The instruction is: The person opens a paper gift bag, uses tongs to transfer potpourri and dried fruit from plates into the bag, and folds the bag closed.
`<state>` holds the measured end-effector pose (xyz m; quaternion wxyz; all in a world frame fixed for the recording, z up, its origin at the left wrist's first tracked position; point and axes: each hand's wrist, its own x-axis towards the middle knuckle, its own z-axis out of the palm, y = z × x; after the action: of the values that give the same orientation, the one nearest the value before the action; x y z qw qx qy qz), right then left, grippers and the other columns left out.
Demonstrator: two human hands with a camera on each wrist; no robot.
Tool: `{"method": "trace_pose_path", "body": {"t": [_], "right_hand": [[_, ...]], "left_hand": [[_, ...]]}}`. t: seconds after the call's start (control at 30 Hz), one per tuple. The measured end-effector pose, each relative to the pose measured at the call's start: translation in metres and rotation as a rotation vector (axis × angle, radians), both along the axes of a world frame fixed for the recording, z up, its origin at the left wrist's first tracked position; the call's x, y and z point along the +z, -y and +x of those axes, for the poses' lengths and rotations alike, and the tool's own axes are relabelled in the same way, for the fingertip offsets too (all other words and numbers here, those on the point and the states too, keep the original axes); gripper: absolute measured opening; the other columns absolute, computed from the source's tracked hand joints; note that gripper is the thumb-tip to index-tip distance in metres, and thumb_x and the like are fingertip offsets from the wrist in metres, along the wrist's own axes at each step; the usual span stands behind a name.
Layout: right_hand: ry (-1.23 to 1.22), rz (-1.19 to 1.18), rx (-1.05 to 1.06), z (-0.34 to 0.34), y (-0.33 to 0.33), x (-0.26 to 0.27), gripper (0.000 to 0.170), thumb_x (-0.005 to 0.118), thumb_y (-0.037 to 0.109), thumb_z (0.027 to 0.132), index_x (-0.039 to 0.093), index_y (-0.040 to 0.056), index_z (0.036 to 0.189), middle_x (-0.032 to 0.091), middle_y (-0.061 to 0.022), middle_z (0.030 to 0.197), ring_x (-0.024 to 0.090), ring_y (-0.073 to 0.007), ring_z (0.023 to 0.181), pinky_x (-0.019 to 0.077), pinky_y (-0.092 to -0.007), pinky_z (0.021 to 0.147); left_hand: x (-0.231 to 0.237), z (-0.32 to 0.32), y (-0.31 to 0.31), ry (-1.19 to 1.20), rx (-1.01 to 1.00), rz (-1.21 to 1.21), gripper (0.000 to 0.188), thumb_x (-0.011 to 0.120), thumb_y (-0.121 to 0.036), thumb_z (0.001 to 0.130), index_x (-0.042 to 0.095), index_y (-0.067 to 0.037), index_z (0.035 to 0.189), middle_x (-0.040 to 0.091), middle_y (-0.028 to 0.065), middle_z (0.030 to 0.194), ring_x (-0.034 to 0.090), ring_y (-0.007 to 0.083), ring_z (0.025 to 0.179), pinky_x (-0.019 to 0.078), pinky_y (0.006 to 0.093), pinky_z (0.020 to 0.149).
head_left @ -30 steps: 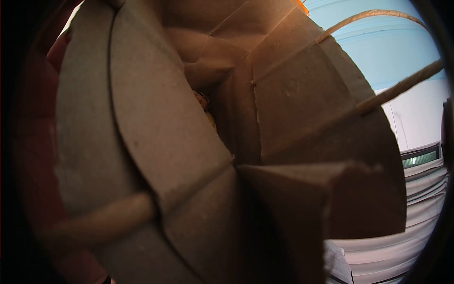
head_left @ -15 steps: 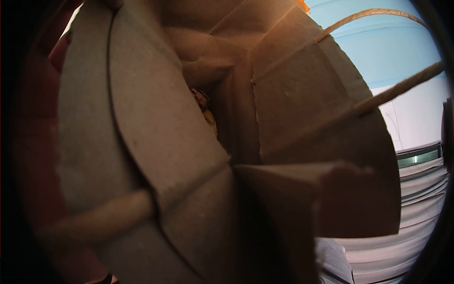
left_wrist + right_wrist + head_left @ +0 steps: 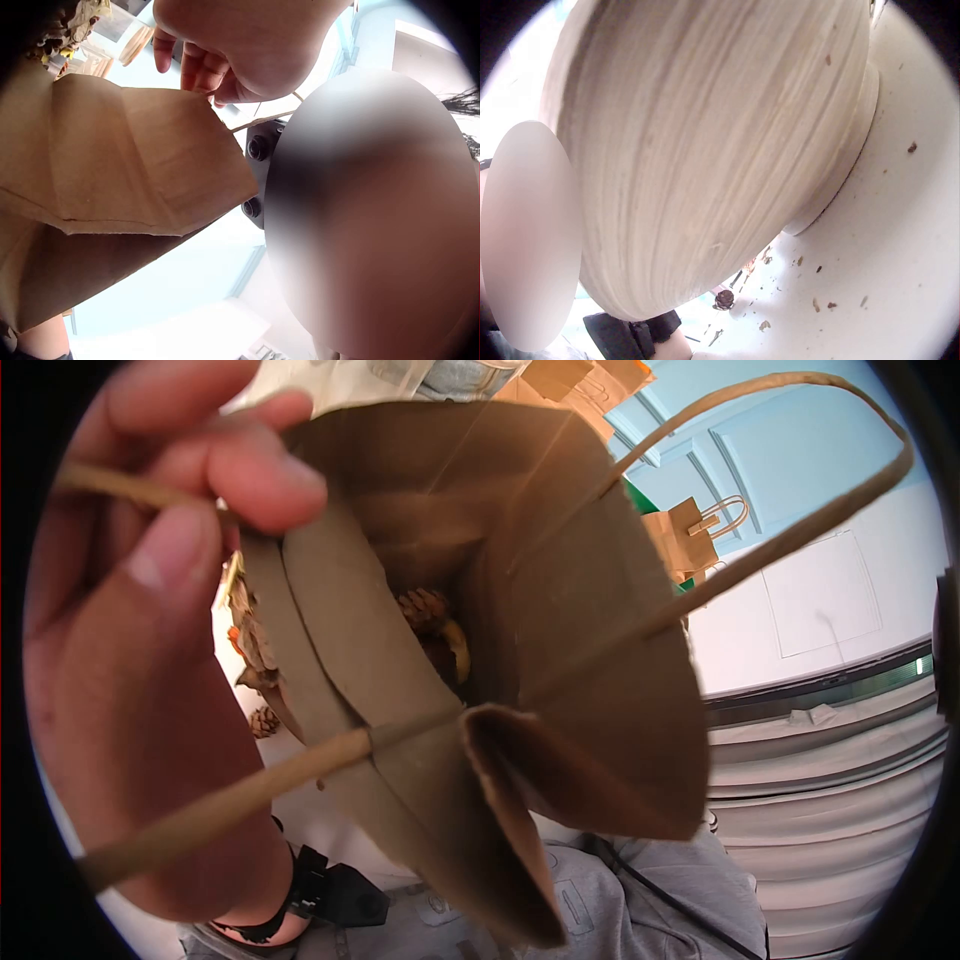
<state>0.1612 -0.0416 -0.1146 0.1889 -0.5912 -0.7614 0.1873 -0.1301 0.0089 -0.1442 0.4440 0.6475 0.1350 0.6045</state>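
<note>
In the head view, my left hand [image 3: 170, 580] holds one twisted-paper handle [image 3: 230, 795] of a brown paper bag [image 3: 620, 740], thumb and forefinger pinching it. The bag's mouth gapes toward my head. Inside, partly hidden by its near wall, lie a pine cone [image 3: 425, 608] and a yellowish curved piece [image 3: 457, 648]. In the left wrist view, the same hand [image 3: 247, 45] is above the bag's edge [image 3: 172, 142]. My right hand shows in no view. The right wrist view is mostly filled by a pale wood-grained bowl [image 3: 705, 150] on a white table [image 3: 907, 247].
Dried leaves [image 3: 252, 645] show beyond the bag's left side, with a loose pine cone [image 3: 263, 722] below them. Small crumbs [image 3: 831, 305] and another pine cone [image 3: 724, 300] lie by the bowl. More paper bags [image 3: 690, 540] stand farther off.
The bag has moved away from my head and looks smaller. My left hand, earlier a dark blur at the left, now shows clearly on the handle. More of the room is visible.
</note>
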Motion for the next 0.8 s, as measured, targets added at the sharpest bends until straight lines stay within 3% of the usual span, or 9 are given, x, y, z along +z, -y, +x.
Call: {"method": "trace_pose_path", "body": {"t": [0.1, 0.17, 0.23, 0.33, 0.37, 0.43, 0.6, 0.67, 0.8], "right_hand": [[0.023, -0.008, -0.026, -0.008, 0.006, 0.019, 0.038, 0.065, 0.029, 0.081, 0.058, 0.0046, 0.109, 0.063, -0.0186, 0.083, 0.062, -0.0352, 0.078, 0.0475, -0.0413, 0.068], [0.033, -0.157, -0.038, -0.003, 0.001, 0.018, 0.036, 0.065, 0.029, 0.082, 0.058, 0.0048, 0.107, 0.063, -0.0186, 0.082, 0.062, -0.0349, 0.078, 0.0476, -0.0413, 0.068], [0.017, -0.132, -0.024, 0.003, -0.002, 0.01, 0.036, 0.064, 0.03, 0.082, 0.058, 0.0048, 0.107, 0.063, -0.0182, 0.082, 0.063, -0.0345, 0.078, 0.0479, -0.041, 0.067], [0.015, -0.104, 0.016, 0.014, -0.007, -0.011, 0.034, 0.063, 0.031, 0.084, 0.058, 0.005, 0.106, 0.064, -0.0169, 0.081, 0.063, -0.0335, 0.075, 0.0488, -0.0404, 0.066], [0.016, -0.093, 0.031, 0.017, -0.008, -0.018, 0.034, 0.063, 0.031, 0.084, 0.058, 0.0051, 0.105, 0.064, -0.0165, 0.08, 0.064, -0.0331, 0.074, 0.0491, -0.0401, 0.066], [0.017, -0.071, 0.062, 0.018, -0.011, -0.025, 0.033, 0.062, 0.032, 0.085, 0.057, 0.0052, 0.104, 0.064, -0.0157, 0.08, 0.064, -0.0324, 0.073, 0.0497, -0.0397, 0.065], [-0.006, 0.105, 0.094, 0.006, -0.001, 0.002, 0.032, 0.061, 0.032, 0.087, 0.058, 0.0057, 0.105, 0.065, -0.0129, 0.077, 0.065, -0.0281, 0.063, 0.0508, -0.0377, 0.06], [-0.139, -0.443, -0.138, -0.006, 0.007, 0.033, 0.031, 0.06, 0.032, 0.088, 0.059, 0.0071, 0.107, 0.066, -0.0127, 0.081, 0.066, -0.0288, 0.067, 0.0512, -0.0383, 0.063], [-0.043, -0.276, -0.055, 0.001, 0.006, 0.017, 0.029, 0.059, 0.032, 0.088, 0.06, 0.0085, 0.107, 0.066, -0.0143, 0.082, 0.064, -0.0328, 0.074, 0.0501, -0.0413, 0.067]], "left_hand": [[0.011, 0.03, 0.031, 0.203, 0.174, -0.189, 0.041, 0.052, -0.012, 0.086, 0.048, 0.002, 0.124, 0.057, 0.0127, 0.092, 0.053, 0.0273, 0.109, 0.0275, 0.0475, 0.111], [0.033, 0.057, 0.048, 0.211, 0.24, -0.164, 0.041, 0.05, -0.011, 0.085, 0.048, 0.003, 0.123, 0.057, 0.0134, 0.091, 0.054, 0.0273, 0.106, 0.0275, 0.0479, 0.111], [0.03, 0.056, 0.045, 0.218, 0.171, -0.054, 0.039, 0.049, -0.01, 0.084, 0.048, 0.004, 0.12, 0.057, 0.0141, 0.091, 0.054, 0.0266, 0.105, 0.028, 0.0481, 0.11], [0.036, 0.059, 0.05, 0.192, 0.217, -0.114, 0.037, 0.051, -0.009, 0.083, 0.049, 0.003, 0.118, 0.059, 0.0132, 0.089, 0.055, 0.0265, 0.104, 0.0287, 0.0482, 0.11], [0.038, 0.064, 0.05, 0.278, 0.228, -0.108, 0.031, 0.048, -0.002, 0.082, 0.052, 0.006, 0.112, 0.062, 0.0131, 0.087, 0.058, 0.0228, 0.097, 0.037, 0.0414, 0.103], [0.044, 0.066, 0.056, 0.281, 0.243, -0.195, 0.03, 0.049, -0.001, 0.082, 0.053, 0.004, 0.111, 0.062, 0.0125, 0.087, 0.058, 0.0238, 0.099, 0.0369, 0.0407, 0.102], [0.047, 0.066, 0.06, 0.29, 0.214, -0.236, 0.027, 0.051, 0.0, 0.083, 0.054, 0.001, 0.109, 0.063, 0.0107, 0.089, 0.056, 0.0253, 0.107, 0.0371, 0.0398, 0.101], [0.047, 0.066, 0.061, 0.273, 0.222, -0.238, 0.028, 0.051, -0.003, 0.083, 0.054, 0.0, 0.11, 0.061, 0.0105, 0.088, 0.055, 0.0263, 0.109, 0.0352, 0.0418, 0.104], [0.045, 0.066, 0.061, 0.285, 0.217, -0.259, 0.026, 0.051, -0.002, 0.084, 0.055, 0.0, 0.11, 0.062, 0.0106, 0.089, 0.054, 0.0263, 0.111, 0.0355, 0.0413, 0.103]]}}
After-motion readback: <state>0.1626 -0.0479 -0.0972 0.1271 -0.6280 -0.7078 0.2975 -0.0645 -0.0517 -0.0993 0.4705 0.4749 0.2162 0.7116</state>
